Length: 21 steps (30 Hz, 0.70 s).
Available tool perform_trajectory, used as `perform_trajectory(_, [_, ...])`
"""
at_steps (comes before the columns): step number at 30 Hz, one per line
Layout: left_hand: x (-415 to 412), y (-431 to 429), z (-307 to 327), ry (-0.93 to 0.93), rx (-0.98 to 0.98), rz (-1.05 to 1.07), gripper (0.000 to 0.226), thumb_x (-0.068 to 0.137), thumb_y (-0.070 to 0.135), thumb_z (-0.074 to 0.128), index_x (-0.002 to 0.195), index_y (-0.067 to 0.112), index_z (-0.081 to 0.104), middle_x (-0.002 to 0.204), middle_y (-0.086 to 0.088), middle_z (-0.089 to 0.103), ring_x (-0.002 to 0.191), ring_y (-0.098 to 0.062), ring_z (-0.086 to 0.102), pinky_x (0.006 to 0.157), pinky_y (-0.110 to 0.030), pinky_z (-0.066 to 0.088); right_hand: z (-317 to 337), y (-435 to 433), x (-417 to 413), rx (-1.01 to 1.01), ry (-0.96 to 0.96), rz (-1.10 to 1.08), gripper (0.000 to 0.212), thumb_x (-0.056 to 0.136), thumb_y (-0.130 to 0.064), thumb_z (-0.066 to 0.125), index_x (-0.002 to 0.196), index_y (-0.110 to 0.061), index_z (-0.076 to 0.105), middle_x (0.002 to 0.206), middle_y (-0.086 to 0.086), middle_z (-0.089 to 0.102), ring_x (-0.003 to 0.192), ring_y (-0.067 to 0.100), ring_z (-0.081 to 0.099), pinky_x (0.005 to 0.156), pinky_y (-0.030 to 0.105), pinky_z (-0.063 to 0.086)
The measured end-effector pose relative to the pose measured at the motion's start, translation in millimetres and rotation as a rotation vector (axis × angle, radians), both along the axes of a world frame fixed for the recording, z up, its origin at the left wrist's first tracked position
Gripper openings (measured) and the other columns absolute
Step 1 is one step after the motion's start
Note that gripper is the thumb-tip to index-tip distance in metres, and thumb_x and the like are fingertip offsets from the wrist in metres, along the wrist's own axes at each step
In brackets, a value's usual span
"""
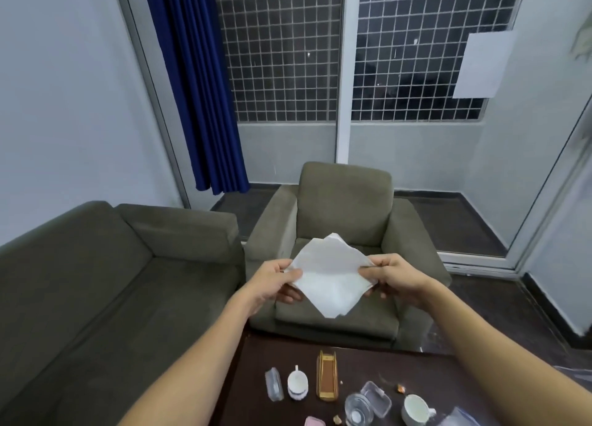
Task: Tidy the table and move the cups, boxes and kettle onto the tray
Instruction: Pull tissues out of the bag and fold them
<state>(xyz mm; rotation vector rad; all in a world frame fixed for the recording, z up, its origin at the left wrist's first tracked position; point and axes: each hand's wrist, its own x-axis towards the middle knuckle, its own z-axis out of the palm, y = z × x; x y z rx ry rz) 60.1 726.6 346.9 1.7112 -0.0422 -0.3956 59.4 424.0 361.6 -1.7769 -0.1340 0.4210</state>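
Cups [297, 383] and boxes [376, 397] wait, light but breakable, on the table [358, 366] well below both hands' fingers [293, 274], which pinch a limp white napkin [330, 276] by opposite corners.

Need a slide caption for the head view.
Both hands, left and right, hold a white napkin above the cluttered table.

You hold a white napkin [330, 273] up over the armchair [344, 214], your left hand [272, 280] and right hand [392, 276] each pinching a side corner. Below, the dark table [256, 355] carries two white cups [298, 384] [415, 408], clear boxes [378, 397] and a gold holder [327, 374].
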Motion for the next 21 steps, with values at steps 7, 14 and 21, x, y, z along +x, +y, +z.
perform_trajectory(7, [3.7, 0.0, -7.4, 0.116, -0.289, -0.026, 0.026, 0.102, 0.008, 0.060, 0.112, 0.020, 0.080, 0.093, -0.015, 0.078, 0.071, -0.017, 0.077, 0.060, -0.026, 0.062, -5.1, -11.4, 4.2, 0.143, 0.023, -0.046, 0.029, 0.092, 0.001, 0.060, 0.103, -0.014, 0.082, 0.085, 0.013, 0.075, 0.065, 0.018, 0.068, 0.045, 0.022, 0.040])
perform_trajectory(14, [9.5, 2.8, 2.5, 0.151, -0.311, 0.010, 0.041, 0.091, -0.006, 0.041, 0.077, 0.012, 0.074, 0.084, -0.015, 0.075, 0.066, -0.021, 0.075, 0.060, -0.029, 0.062, -8.7, -2.7, 0.7, 0.213, 0.068, -0.053, 0.031, 0.091, 0.007, 0.054, 0.094, -0.008, 0.081, 0.086, 0.016, 0.073, 0.062, 0.017, 0.066, 0.045, 0.022, 0.042])
perform_trajectory(21, [19.4, -3.7, 11.6, 0.123, -0.125, 0.036, 0.016, 0.073, 0.028, 0.072, 0.070, 0.012, 0.072, 0.085, -0.012, 0.073, 0.066, -0.022, 0.072, 0.062, -0.031, 0.062, -20.7, -2.1, 1.5, 0.237, 0.051, -0.119, 0.025, 0.086, 0.006, 0.060, 0.093, -0.004, 0.082, 0.084, 0.017, 0.071, 0.068, 0.018, 0.063, 0.057, 0.026, 0.054])
